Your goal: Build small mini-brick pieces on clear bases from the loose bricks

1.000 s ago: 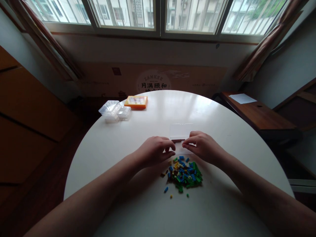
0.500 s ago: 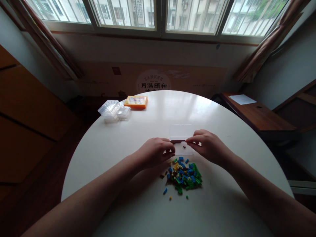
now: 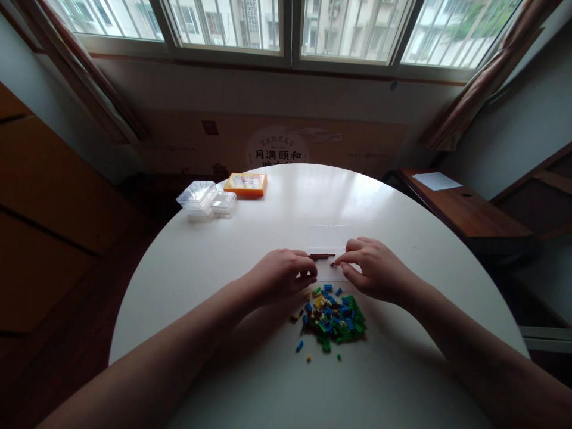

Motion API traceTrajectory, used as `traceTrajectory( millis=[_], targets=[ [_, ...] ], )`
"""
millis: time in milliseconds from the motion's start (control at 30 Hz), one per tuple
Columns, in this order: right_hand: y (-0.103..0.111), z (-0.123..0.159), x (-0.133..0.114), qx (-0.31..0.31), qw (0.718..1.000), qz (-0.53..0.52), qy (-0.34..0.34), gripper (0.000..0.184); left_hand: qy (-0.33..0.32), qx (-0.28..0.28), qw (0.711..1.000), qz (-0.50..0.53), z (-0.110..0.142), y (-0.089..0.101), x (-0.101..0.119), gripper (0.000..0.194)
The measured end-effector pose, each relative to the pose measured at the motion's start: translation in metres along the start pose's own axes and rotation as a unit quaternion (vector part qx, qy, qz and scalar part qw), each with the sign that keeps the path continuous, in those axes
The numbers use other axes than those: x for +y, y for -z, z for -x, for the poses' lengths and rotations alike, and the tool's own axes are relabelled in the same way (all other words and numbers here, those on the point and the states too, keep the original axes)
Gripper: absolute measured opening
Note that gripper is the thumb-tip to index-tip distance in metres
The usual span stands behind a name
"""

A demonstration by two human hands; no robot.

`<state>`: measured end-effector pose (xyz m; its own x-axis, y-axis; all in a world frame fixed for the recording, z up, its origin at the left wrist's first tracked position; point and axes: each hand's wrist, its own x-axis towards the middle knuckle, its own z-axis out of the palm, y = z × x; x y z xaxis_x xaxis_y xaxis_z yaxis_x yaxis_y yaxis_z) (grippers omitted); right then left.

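My left hand (image 3: 281, 275) is curled, its fingertips pinching the left end of a thin brown brick strip (image 3: 320, 256) that lies along the near edge of a clear flat plastic lid (image 3: 329, 237). My right hand (image 3: 374, 269) is closed in a pinch, thumb and forefinger meeting at a tiny dark brick (image 3: 333, 264) just below the strip's right end. A pile of small blue, green, yellow and brown bricks (image 3: 334, 317) lies on the white round table (image 3: 268, 226) just in front of both hands.
At the table's far left stand stacked clear plastic containers (image 3: 203, 198) and an orange box (image 3: 246, 184). A few stray bricks (image 3: 300, 345) lie near the pile. A wooden side desk with a paper sheet (image 3: 437, 180) is to the right.
My right hand drew back from the strip, leaving a tiny dark brick on the lid, then moved left again and pinched at that brick. My left hand stayed on the strip.
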<state>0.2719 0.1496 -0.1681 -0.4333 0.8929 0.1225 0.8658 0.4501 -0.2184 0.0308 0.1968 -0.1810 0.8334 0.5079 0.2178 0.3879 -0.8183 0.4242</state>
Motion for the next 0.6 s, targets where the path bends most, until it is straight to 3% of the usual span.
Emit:
traceTrajectory(
  millis=[600],
  targets=[
    [-0.0026,0.0034,-0.0042,0.021,1.000,-0.006,0.007,0.029,0.001,-0.010,1.000,0.001,0.0010,0.0030,0.0008,0.009]
  ],
)
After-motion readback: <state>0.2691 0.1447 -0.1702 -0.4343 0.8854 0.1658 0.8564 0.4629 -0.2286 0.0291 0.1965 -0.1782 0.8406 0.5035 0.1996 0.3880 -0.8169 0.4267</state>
